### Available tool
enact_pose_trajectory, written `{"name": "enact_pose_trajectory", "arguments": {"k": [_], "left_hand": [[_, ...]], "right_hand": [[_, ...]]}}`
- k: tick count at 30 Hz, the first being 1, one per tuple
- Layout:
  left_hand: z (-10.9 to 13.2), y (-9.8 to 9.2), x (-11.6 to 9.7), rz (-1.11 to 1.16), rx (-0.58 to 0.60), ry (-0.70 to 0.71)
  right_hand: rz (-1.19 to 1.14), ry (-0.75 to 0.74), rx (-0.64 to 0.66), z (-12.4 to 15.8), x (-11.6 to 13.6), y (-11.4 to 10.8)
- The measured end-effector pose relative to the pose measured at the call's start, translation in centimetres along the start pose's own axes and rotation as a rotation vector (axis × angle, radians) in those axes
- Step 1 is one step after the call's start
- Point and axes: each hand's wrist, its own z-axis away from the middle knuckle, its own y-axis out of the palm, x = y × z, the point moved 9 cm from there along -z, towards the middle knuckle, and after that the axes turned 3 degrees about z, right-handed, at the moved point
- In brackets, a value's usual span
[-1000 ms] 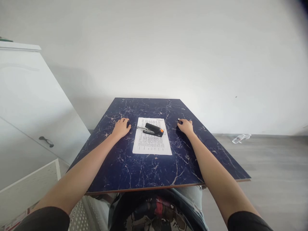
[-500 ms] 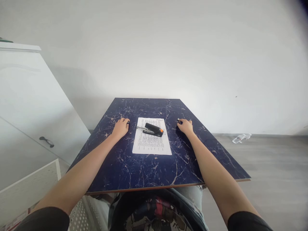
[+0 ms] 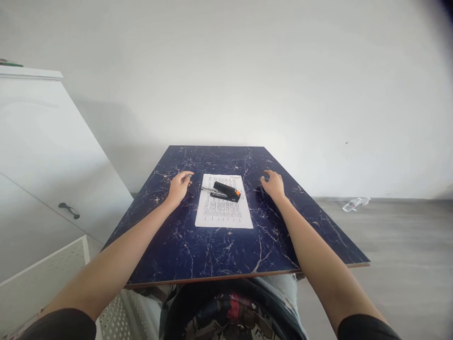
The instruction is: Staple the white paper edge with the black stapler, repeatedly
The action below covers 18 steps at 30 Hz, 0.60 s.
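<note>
A black stapler [image 3: 226, 191] with an orange button lies opened on a printed sheet of paper [image 3: 224, 219]; its metal rail sticks out to the left. My left hand [image 3: 179, 185] is raised a little at the left of the paper, with thumb and finger pinched on a small grey piece [image 3: 190, 176]. To the right of the paper my right hand [image 3: 273, 183] pinches another small greyish piece [image 3: 262, 178], mostly hidden by the fingers. Neither piece shows clearly enough to name. Both hands are apart from the stapler and the paper.
The dark blue marbled table [image 3: 226, 255] stands against a white wall. At the left are a white cabinet [image 3: 42, 141] with a dark handle and a perforated white panel [image 3: 53, 269]. A clear plastic item [image 3: 356, 204] lies on the floor at the right.
Both hands have lifted slightly from the tabletop, and their fingers have turned so that the small pieces show differently. Stapler and paper lie as before.
</note>
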Motion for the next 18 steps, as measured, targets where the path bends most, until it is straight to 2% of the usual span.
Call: {"name": "enact_pose_trajectory", "arguments": {"k": [3, 5, 9, 12, 15, 18], "left_hand": [[0.7, 0.5, 0.1, 0.332, -0.047, -0.093], [1.1, 0.9, -0.4, 0.406, -0.030, -0.096], [1.8, 1.8, -2.1, 0.364, 0.064, -0.010], [2.1, 2.0, -2.5, 0.348, 0.084, 0.019], [2.2, 1.9, -2.8, 0.284, 0.075, 0.058], [2.5, 1.5, -3.6, 0.198, 0.056, 0.123]], "right_hand": [[-0.149, -0.114, -0.008, 1.1, 3.4, -1.0], [-0.239, -0.196, 0.014, 2.1, 6.1, -1.3], [-0.376, -0.310, 0.025, 4.4, 10.9, -2.0], [-0.436, -0.423, 0.137, 5.9, 13.8, -1.5], [-0.421, -0.526, 0.274, 7.2, 15.3, -0.5], [-0.384, -0.556, 0.372, 7.9, 15.7, 0.5]]}}
